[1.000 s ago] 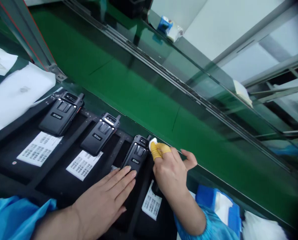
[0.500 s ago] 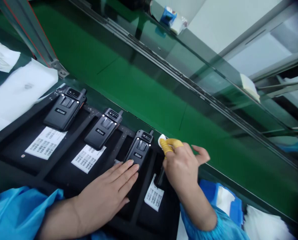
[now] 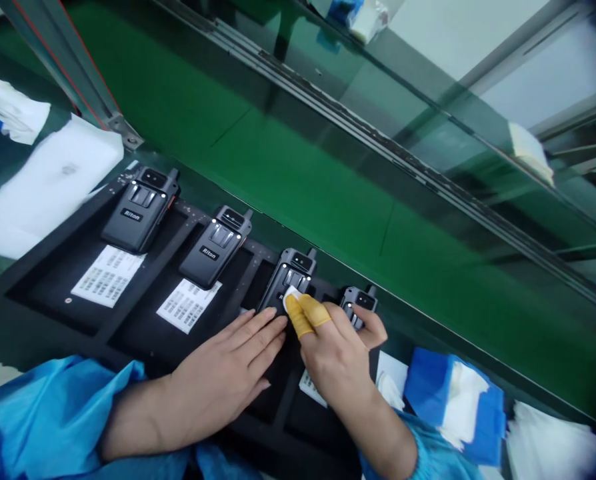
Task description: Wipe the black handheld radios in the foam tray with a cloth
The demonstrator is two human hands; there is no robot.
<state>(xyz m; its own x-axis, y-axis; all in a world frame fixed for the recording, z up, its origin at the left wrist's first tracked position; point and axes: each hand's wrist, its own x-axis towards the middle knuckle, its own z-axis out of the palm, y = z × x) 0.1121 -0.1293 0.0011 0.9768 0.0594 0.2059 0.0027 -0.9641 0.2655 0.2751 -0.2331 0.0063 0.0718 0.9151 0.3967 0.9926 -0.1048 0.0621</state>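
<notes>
Several dark grey handheld radios marked "Riton" lie in a black compartment tray (image 3: 53,337). My left hand (image 3: 223,373) lies flat, fingers stretched out, its fingertips on the lower end of the third radio (image 3: 297,263). Yellow finger cots cover two fingertips of my right hand (image 3: 335,347), which pinches a small white pad (image 3: 290,295) against that radio's back by the label. Partly behind my right hand is the rightmost radio (image 3: 361,298). To the left are the leftmost radio (image 3: 138,217) and the second radio (image 3: 211,252).
White barcode labels (image 3: 109,277) lie in the compartments below the radios. A green belt (image 3: 278,160) runs behind the tray. On the right are a blue box (image 3: 425,373) with white wipes and a white stack (image 3: 551,437). White sheets (image 3: 53,187) lie at left.
My right hand has moved left with the white pad, from beyond the rightmost radio onto the third radio. My left hand stays on that radio. The camera view has shifted slightly.
</notes>
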